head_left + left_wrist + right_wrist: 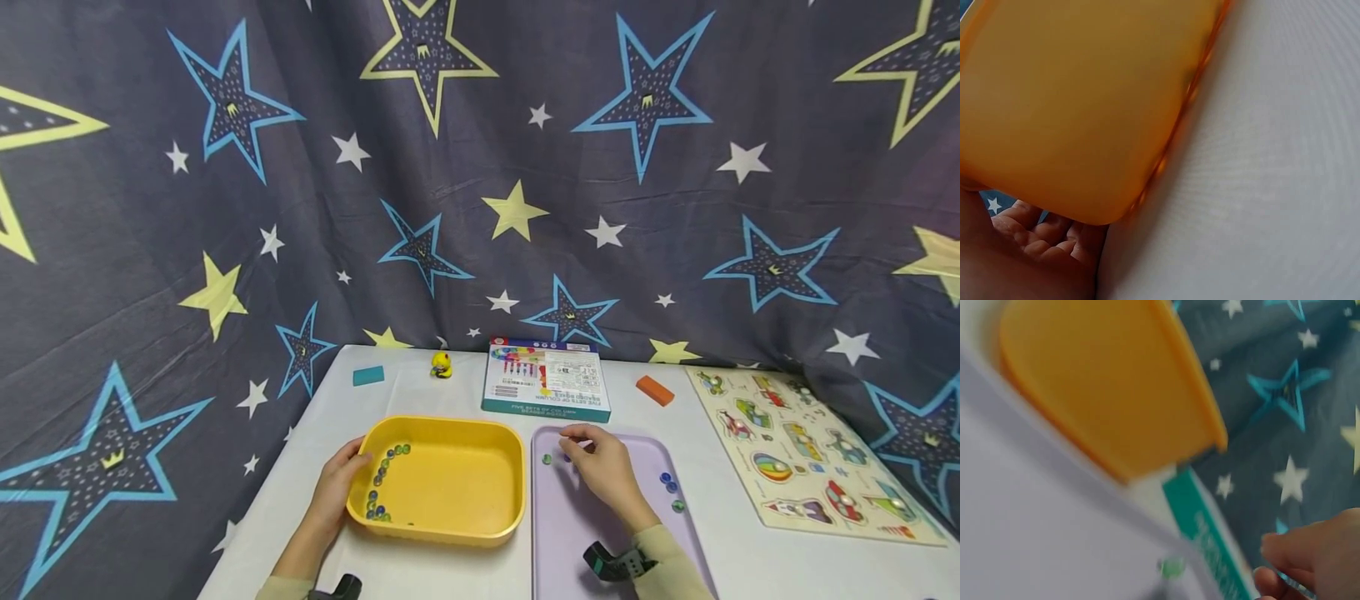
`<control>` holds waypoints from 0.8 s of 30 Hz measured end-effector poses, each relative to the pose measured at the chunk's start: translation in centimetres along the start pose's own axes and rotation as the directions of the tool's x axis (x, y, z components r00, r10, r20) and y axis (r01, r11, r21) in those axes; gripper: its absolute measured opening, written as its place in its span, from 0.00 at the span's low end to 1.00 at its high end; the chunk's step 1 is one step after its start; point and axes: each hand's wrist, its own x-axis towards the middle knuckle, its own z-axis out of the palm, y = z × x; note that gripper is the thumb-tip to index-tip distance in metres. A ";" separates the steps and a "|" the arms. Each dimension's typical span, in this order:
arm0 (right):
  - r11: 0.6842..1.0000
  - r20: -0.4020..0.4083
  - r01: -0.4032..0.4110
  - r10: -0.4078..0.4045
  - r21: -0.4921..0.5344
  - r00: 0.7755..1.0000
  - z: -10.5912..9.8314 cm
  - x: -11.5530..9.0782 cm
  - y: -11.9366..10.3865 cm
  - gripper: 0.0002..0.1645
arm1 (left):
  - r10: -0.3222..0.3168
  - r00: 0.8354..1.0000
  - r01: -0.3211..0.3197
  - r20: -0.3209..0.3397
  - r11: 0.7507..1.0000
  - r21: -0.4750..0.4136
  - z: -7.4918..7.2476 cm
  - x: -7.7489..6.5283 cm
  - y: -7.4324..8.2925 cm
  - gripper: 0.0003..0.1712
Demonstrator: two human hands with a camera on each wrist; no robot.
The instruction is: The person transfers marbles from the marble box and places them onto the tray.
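Observation:
My left hand (334,487) grips the left wall of a yellow plastic tub (457,492), thumb over the rim and fingers outside. In the left wrist view the tub's side (1079,106) stands above the curled fingers (1047,234). Several blue and green glass marbles (378,475) lie along the tub's left side. Above the far end of a purple tray (551,533) hovers my right hand (603,467), thumb and fingertips close together; whether they pinch a marble is hidden. On the tray lie a green marble (547,459), blue marbles (668,482) and another green marble (678,506).
Behind the tray lies a boxed bead set (546,382), with an orange block (655,391) to its right. A teal block (368,376) and a small yellow figure (441,364) sit at the table's back edge. A wooden picture puzzle (810,458) lies at the right.

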 end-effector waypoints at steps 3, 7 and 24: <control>0.994 0.009 0.021 -0.023 0.103 1.000 0.0 -0.4 -1.8 0.07 | 0.008 1.000 -0.008 0.000 1.000 -0.002 0.0 0.1 0.0 0.24; 0.973 0.047 0.061 -0.074 0.224 0.996 0.6 -1.4 -4.1 0.07 | 0.003 1.000 -0.003 -0.004 1.000 0.000 0.0 0.2 -0.1 0.24; 0.926 0.332 0.235 -0.330 0.295 0.884 5.2 -4.6 -10.2 0.05 | -0.122 0.992 0.116 0.044 0.986 0.124 -0.9 2.7 0.6 0.24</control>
